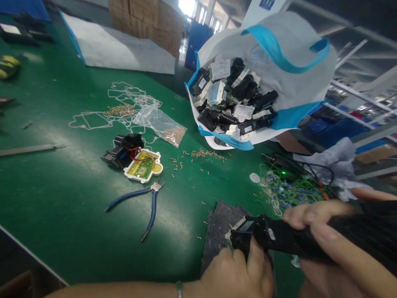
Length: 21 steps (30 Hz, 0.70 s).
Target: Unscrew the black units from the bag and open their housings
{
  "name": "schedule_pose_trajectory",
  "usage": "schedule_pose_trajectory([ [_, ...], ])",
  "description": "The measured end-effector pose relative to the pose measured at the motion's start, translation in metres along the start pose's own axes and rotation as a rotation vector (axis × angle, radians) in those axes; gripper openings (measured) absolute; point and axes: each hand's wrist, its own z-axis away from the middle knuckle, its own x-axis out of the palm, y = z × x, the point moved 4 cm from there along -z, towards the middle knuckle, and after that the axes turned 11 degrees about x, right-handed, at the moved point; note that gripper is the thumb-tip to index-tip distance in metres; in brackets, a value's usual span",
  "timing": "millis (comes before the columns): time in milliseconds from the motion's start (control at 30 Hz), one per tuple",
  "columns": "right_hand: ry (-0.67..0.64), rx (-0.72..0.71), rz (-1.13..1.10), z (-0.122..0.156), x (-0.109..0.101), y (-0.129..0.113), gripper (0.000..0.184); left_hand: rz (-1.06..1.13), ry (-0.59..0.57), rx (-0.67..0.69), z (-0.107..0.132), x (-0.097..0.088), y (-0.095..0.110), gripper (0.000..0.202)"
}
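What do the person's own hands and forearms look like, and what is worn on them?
The left hand wears no glove and its forearm shows no sleeve; a thin greenish-grey band circles the wrist. The right hand is also gloveless; its forearm cannot be seen.

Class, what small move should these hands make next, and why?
Perhaps the left hand should steady the black-and-white part over the dark mat: it already touches that part, while the right hand holds a long black object overlapping it in view, so a slip seems possible.
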Motion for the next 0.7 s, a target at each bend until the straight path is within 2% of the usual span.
schedule_pose_trajectory([
  [167, -0.04, 0.011, -0.007, -0.003, 0.003, 0.004, 0.043, -0.027, -0.013, 0.049, 0.0, -0.005, -0.002, 0.023],
  [300, -0.076, 0.007, -0.014, -0.003, 0.007, 0.004, 0.042, 0.052, -0.102, 0.088, -0.002, -0.007, -0.004, 0.025],
  [400, -0.122, 0.005, -0.057, 0.0, 0.013, 0.003, 0.04, 0.076, -0.163, 0.061, 0.001, -0.006, -0.001, 0.026],
  [500, -0.115, 0.076, -0.125, 0.0, 0.016, 0.007, 0.034, 0.014, -0.162, 0.011, 0.007, -0.002, 0.001, 0.029],
  [600, -0.089, 0.185, -0.121, -0.003, 0.015, 0.012, 0.031, -0.024, -0.154, 0.035, 0.01, 0.002, 0.002, 0.041],
  [700, -0.073, 0.237, -0.125, -0.002, 0.015, 0.009, 0.031, -0.054, -0.156, 0.041, 0.011, 0.002, 0.002, 0.043],
])
